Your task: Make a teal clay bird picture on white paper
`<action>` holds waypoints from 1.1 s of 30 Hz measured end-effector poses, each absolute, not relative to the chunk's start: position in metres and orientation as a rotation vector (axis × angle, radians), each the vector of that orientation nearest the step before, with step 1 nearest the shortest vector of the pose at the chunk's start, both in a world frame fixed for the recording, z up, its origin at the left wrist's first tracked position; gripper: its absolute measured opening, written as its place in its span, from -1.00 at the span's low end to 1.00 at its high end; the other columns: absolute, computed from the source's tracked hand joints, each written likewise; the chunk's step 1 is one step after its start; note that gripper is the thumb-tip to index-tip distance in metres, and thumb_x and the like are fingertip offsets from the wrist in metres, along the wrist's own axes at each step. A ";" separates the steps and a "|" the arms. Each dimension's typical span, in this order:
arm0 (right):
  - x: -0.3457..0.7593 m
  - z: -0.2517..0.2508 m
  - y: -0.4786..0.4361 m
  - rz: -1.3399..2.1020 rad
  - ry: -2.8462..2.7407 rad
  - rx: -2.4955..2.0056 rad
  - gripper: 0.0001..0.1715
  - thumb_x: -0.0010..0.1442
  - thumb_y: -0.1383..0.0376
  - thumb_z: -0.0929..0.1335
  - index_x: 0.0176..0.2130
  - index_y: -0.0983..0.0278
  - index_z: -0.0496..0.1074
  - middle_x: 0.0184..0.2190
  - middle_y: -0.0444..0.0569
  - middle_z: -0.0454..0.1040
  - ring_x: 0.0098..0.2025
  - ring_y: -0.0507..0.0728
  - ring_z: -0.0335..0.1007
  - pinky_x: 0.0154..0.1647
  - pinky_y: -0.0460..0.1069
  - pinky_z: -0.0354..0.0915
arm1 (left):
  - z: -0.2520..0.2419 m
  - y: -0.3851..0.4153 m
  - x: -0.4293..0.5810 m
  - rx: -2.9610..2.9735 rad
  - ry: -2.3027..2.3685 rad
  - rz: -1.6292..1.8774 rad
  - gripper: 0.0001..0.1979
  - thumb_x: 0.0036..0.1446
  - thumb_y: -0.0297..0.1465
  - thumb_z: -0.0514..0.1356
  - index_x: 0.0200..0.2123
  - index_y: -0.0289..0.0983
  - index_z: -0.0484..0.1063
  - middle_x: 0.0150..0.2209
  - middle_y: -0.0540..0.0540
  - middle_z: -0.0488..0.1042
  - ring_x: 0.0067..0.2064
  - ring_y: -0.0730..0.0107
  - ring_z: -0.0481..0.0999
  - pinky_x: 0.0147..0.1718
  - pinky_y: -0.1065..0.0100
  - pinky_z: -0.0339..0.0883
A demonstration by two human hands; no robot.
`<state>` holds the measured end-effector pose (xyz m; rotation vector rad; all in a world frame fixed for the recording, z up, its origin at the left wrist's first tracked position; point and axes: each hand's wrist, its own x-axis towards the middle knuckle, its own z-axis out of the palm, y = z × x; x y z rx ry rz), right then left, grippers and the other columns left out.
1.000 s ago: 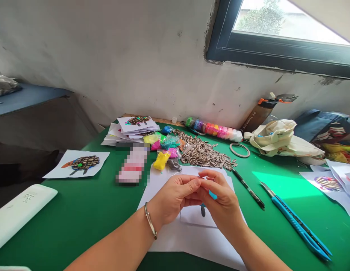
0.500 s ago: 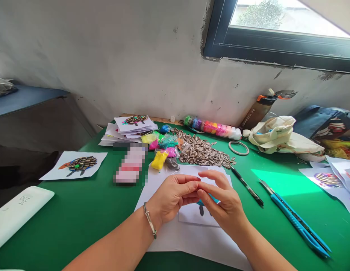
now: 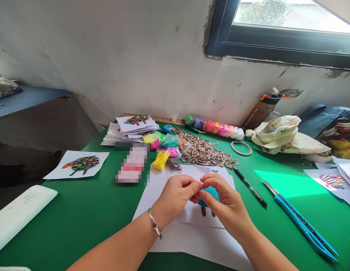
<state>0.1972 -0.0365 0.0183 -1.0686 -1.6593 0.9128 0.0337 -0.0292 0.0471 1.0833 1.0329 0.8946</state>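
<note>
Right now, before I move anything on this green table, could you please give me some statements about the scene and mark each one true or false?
1. A silver metal bangle sits on the left wrist. True.
2. The right hand touches a soft blue clay lump above a white paper sheet. True.
3. A blue-handled craft knife is in the left hand. False: it lies on the green table, right of the paper.
4. The striped sunflower seeds are inside a brown drink bottle. False: they lie loose in a pile on the table.
</note>
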 end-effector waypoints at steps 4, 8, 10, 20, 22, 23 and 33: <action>0.198 0.021 -0.037 1.065 -1.647 -1.014 -0.92 0.21 0.29 0.36 -0.22 0.14 0.44 -0.20 -0.05 0.41 -0.12 0.15 0.36 -0.07 0.12 0.30 | 0.047 -0.029 0.033 1.147 1.052 0.897 -0.62 0.13 -0.17 0.20 -0.59 -0.33 0.40 -0.60 0.02 0.34 -0.52 0.51 0.32 -0.48 0.44 0.22; 0.195 0.024 -0.040 1.178 -1.610 -0.982 -0.90 0.23 0.27 0.35 -0.20 0.14 0.46 -0.17 -0.04 0.44 -0.12 0.15 0.38 -0.08 0.10 0.32 | 0.044 -0.028 0.031 1.167 1.054 0.898 -0.51 0.09 -0.02 0.20 -0.62 -0.32 0.34 -0.63 0.04 0.29 -0.56 0.52 0.27 -0.53 0.45 0.14; 0.191 0.025 -0.042 1.202 -1.603 -0.965 -0.92 0.23 0.28 0.35 -0.21 0.17 0.44 -0.23 -0.05 0.47 -0.17 0.14 0.41 -0.12 0.08 0.33 | 0.041 -0.028 0.032 1.157 1.052 0.880 -0.49 0.06 0.02 0.21 -0.60 -0.31 0.34 -0.64 0.05 0.27 -0.57 0.53 0.24 -0.56 0.46 0.11; 0.188 0.024 -0.040 1.251 -1.553 -1.049 -0.82 0.24 0.17 0.34 -0.28 0.23 0.42 -0.39 -0.05 0.48 -0.29 0.13 0.42 -0.23 0.06 0.34 | 0.040 -0.029 0.034 1.201 1.068 0.836 -0.41 0.13 0.09 0.07 -0.61 -0.32 0.36 -0.65 0.00 0.32 -0.58 0.50 0.30 -0.55 0.45 0.18; 0.192 0.024 -0.037 1.317 -1.449 -1.100 -0.78 0.21 0.13 0.36 -0.26 0.24 0.43 -0.37 -0.04 0.49 -0.28 0.13 0.42 -0.23 0.06 0.34 | 0.042 -0.028 0.032 1.214 1.060 0.820 -0.43 0.16 0.06 0.06 -0.56 -0.34 0.42 -0.60 -0.04 0.38 -0.53 0.45 0.37 -0.48 0.41 0.27; 0.195 0.024 -0.035 1.343 -1.400 -1.121 -0.76 0.19 0.12 0.38 -0.26 0.25 0.44 -0.35 -0.04 0.49 -0.28 0.13 0.41 -0.23 0.05 0.34 | 0.043 -0.028 0.031 1.218 1.059 0.805 -0.44 0.15 0.05 0.08 -0.52 -0.34 0.44 -0.57 -0.05 0.41 -0.50 0.42 0.40 -0.46 0.39 0.31; 0.197 0.027 -0.031 1.322 -1.417 -1.151 -0.81 0.16 0.16 0.39 -0.34 0.25 0.45 -0.38 -0.08 0.43 -0.29 0.11 0.37 -0.28 0.02 0.30 | 0.044 -0.018 0.021 1.290 1.004 0.734 -0.70 0.12 -0.17 0.23 -0.40 -0.31 0.53 -0.42 -0.08 0.49 -0.36 0.37 0.43 -0.32 0.37 0.34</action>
